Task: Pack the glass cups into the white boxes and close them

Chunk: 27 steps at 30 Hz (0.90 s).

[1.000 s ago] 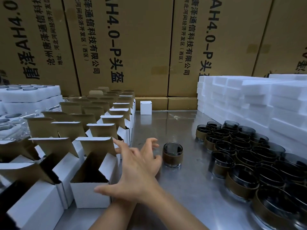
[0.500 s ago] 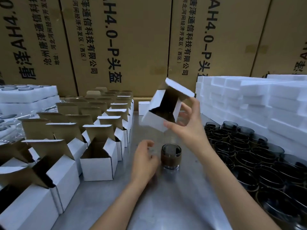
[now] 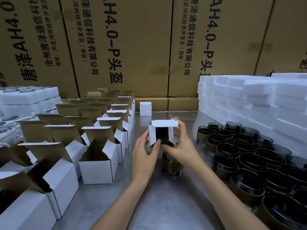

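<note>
Both hands hold 1 small white cardboard box (image 3: 160,135) mid-table, open side facing the camera: left hand (image 3: 144,152) pinches its left wall, right hand (image 3: 180,146) grips the right side. Glass cup (image 3: 172,165) (brown band, round) stands just below, top hidden by the right hand. Steel table (image 3: 149,205), dull sheen.

A packing station in a warehouse or small factory — tall brown shipping cartons (image 3: 132,47) printed with Chinese company text wall off the back of the frame. On the steel tabletop (image 3: 159,205), rows of open white boxes (image 3: 98,165) fill the left, massed glass cups (image 3: 249,155) the right, stacked white foam blocks (image 3: 249,97) upper right.
</note>
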### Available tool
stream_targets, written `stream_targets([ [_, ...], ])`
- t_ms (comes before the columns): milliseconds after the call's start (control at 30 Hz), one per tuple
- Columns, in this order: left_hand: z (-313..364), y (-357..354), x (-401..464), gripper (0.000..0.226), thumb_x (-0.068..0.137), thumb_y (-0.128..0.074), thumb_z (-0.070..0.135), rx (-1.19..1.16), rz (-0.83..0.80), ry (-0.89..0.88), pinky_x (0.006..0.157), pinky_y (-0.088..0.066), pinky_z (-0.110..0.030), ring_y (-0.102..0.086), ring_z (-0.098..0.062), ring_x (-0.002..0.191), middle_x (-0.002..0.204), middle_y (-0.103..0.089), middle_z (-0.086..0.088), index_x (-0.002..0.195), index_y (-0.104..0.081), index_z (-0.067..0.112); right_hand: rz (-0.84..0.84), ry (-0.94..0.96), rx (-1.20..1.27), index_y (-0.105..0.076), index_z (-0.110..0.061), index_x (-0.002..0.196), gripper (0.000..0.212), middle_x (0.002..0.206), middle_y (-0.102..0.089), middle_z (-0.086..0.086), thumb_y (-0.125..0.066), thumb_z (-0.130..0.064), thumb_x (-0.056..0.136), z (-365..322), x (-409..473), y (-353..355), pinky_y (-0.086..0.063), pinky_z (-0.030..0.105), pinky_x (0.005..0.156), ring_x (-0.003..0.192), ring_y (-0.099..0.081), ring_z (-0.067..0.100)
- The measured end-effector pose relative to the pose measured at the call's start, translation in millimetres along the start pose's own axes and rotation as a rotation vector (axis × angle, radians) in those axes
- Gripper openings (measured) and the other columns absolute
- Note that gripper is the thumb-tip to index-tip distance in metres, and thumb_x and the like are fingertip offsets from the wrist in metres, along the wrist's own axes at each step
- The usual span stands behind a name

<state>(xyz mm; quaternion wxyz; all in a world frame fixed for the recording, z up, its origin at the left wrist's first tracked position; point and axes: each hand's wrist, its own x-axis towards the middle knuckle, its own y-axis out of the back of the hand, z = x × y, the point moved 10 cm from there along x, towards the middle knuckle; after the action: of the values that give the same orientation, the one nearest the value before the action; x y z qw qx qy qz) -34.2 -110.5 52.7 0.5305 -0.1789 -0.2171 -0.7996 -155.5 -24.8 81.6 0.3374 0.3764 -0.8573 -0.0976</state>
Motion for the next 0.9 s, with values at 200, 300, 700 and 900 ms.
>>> stream_targets([
  [200,-4,7,0,0.029,0.098,-0.041,0.040,0.036,0.067,0.043,0.069,-0.039,-0.004,-0.054,0.008,0.089,0.097,-0.063,0.010,0.106,-0.064,0.024,0.121,-0.149,0.084,-0.027,-0.048,0.135,0.043,0.122,-0.046,-0.022,-0.045,-0.037,0.097,19,-3,8,-0.038,0.033,0.097,0.113,-0.051,0.010],
  [300,-9,9,1,0.026,0.100,-0.038,0.036,0.031,0.061,0.087,0.063,-0.038,-0.004,-0.053,0.009,0.083,0.093,-0.061,0.011,0.105,-0.061,0.024,0.187,-0.239,0.168,-0.036,-0.037,0.127,0.030,0.111,-0.052,-0.011,-0.034,-0.026,0.100,31,-6,21,-0.041,0.038,0.092,0.103,-0.052,0.015],
  [700,-17,4,1,0.032,0.101,-0.035,0.036,0.067,-0.001,0.096,0.069,-0.036,0.000,-0.052,0.011,0.092,0.107,-0.060,0.011,0.121,-0.056,0.024,0.029,-0.238,0.053,-0.055,-0.032,0.132,0.046,0.139,-0.049,-0.012,-0.035,-0.013,0.095,37,0,18,-0.034,0.034,0.110,0.129,-0.041,0.007],
  [900,-18,1,2,0.021,0.101,-0.036,0.035,0.058,-0.034,0.099,0.063,-0.037,0.002,-0.047,0.024,0.086,0.094,-0.056,0.022,0.113,-0.051,0.030,0.035,-0.284,-0.069,-0.060,-0.034,0.125,0.038,0.136,-0.054,-0.011,-0.038,-0.022,0.096,42,3,21,-0.036,0.032,0.105,0.128,-0.044,0.011],
])
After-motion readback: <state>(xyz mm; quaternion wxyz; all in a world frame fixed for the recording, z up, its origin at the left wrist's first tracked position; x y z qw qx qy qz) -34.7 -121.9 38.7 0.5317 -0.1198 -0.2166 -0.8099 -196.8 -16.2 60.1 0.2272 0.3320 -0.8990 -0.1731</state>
